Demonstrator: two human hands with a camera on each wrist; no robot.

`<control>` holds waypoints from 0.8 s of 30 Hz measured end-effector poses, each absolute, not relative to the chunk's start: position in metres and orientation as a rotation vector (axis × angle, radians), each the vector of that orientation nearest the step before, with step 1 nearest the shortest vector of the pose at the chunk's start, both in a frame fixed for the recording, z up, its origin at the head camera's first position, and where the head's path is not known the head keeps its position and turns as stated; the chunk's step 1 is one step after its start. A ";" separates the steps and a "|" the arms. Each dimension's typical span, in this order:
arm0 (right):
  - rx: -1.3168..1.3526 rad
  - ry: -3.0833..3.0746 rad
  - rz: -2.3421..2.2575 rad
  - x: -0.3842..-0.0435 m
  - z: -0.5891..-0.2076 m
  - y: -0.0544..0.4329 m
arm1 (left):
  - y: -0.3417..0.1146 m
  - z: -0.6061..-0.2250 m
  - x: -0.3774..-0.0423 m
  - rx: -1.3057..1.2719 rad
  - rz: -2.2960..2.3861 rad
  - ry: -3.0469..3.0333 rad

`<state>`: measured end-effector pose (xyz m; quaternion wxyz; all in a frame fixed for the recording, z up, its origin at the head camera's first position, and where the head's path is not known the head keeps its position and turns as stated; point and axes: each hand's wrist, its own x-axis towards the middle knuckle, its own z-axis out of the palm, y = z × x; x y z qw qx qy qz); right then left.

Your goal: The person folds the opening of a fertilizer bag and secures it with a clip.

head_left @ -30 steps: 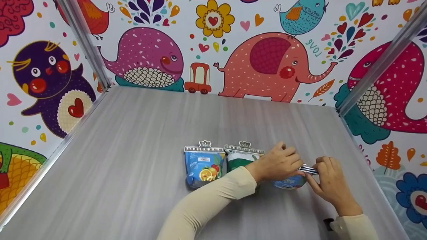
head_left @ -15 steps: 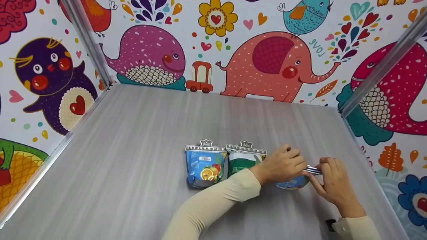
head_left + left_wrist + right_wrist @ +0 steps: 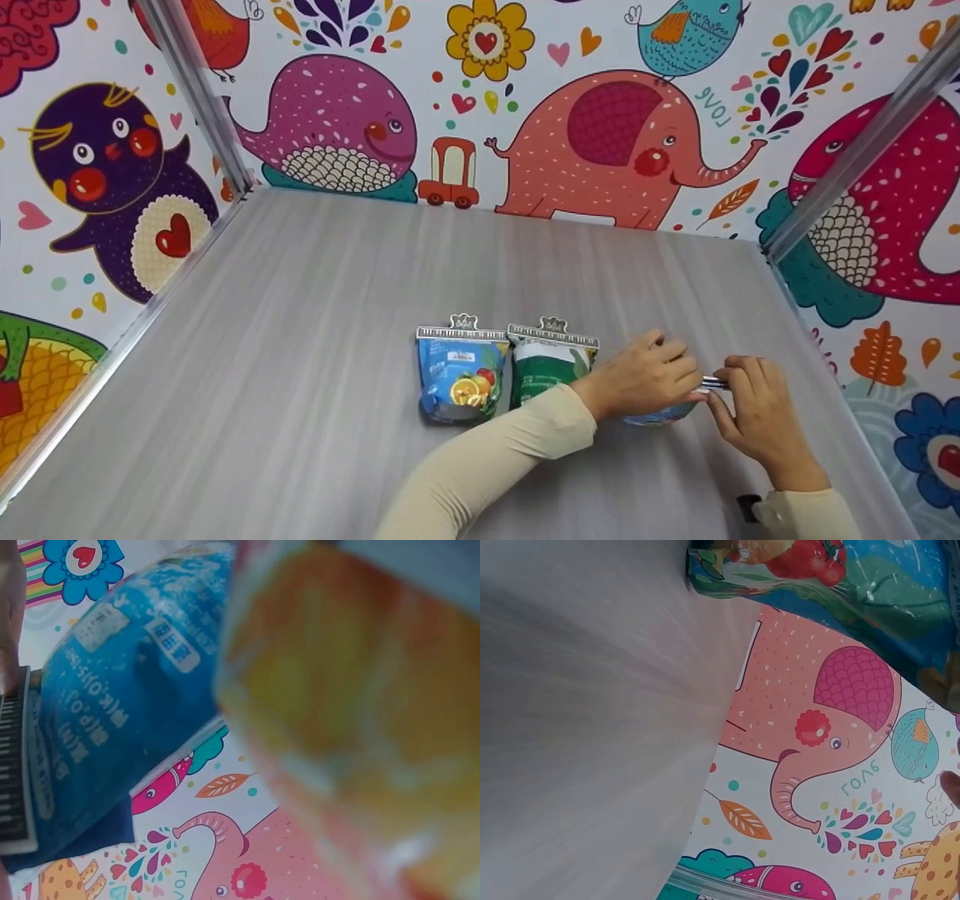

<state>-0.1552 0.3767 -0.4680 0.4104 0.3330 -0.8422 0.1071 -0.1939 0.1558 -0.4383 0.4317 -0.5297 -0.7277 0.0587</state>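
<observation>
My right hand (image 3: 761,412) pinches one end of a piano-key-patterned bag clip (image 3: 715,382) between thumb and fingers. Curled over the clip's other end, my left hand (image 3: 649,375) covers most of the clip and the top of a blue pouch (image 3: 660,415). In the left wrist view the clip (image 3: 13,765) lies along the edge of the pouch (image 3: 135,682), which has white printing. The right wrist view shows fruit pictures on the pouch (image 3: 840,585), and a fingertip (image 3: 951,787) at the right edge.
A blue fruit pouch (image 3: 461,379) and a green-and-white pouch (image 3: 544,367) lie to the left, each with a piano-key clip across its top. My left forearm crosses before the green one. A blurred yellow-and-pink surface (image 3: 352,705) fills the left wrist view's right side. Cartoon-printed walls (image 3: 480,112) enclose the grey table (image 3: 315,337).
Both hands have shifted slightly to the right. Less of the clip shows between them, as my left hand has come closer to the right one. The two other pouches stay in place.
</observation>
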 end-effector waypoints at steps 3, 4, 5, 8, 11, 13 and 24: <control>0.842 -2.117 0.263 -0.156 -0.468 0.376 | 0.156 -0.439 -0.193 -1.295 0.144 -1.812; 0.849 -2.105 0.258 -0.157 -0.468 0.376 | 0.156 -0.439 -0.193 -1.284 0.141 -1.811; 0.859 -2.092 0.253 -0.158 -0.468 0.376 | 0.156 -0.440 -0.193 -1.273 0.135 -1.810; 0.881 -2.054 0.236 -0.160 -0.468 0.375 | 0.155 -0.442 -0.194 -1.241 0.112 -1.803; 0.877 -2.052 0.231 -0.160 -0.468 0.374 | 0.154 -0.444 -0.195 -1.222 0.101 -1.796; 0.877 -2.053 0.228 -0.160 -0.468 0.373 | 0.153 -0.445 -0.196 -1.211 0.098 -1.792; 0.846 -2.082 0.248 -0.158 -0.469 0.372 | 0.143 -0.446 -0.200 -1.178 0.038 -1.835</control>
